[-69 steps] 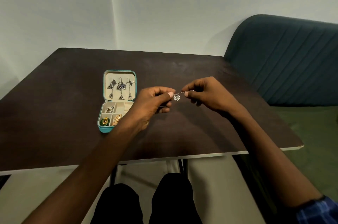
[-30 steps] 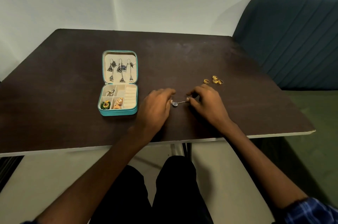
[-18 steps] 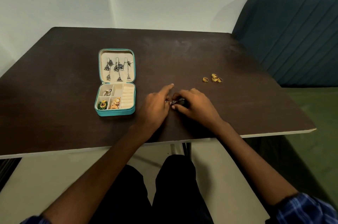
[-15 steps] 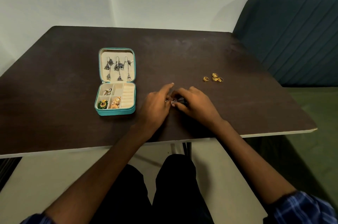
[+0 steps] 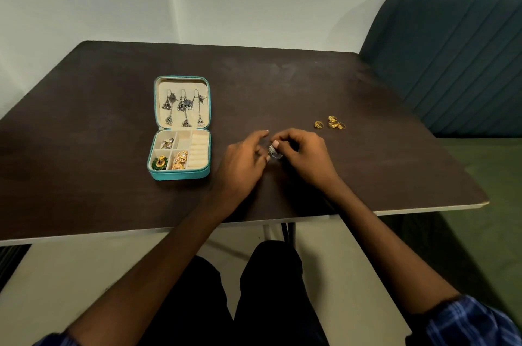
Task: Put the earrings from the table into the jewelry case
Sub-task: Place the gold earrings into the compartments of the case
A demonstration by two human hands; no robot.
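The jewelry case lies open on the tabletop, to the left of both hands. Its lid holds 3 hanging silver earrings, and its front compartments hold a small silver piece, a green-and-gold earring and gold earrings; the ridged slot section on the right of the tray appears unfilled. On this evidence the task is judged well advanced but not complete. A silver earring is outside the case, at the centre of the tabletop between the 2 hands. A cluster of 4 small gold pieces lies well apart to the right, near the far right side of the tabletop; whether these are earrings or rings cannot be told at this size. The left hand reaches forward, palm down, with fingers extended toward the silver earring; whether it grips the item cannot be told. The right hand is curled, its thumb and fingertips meeting at the silver earring in what reads as a pinch. Both forearms extend from the near edge of the tabletop and converge at the earring. The earring in hand has yet to be moved left to the case.
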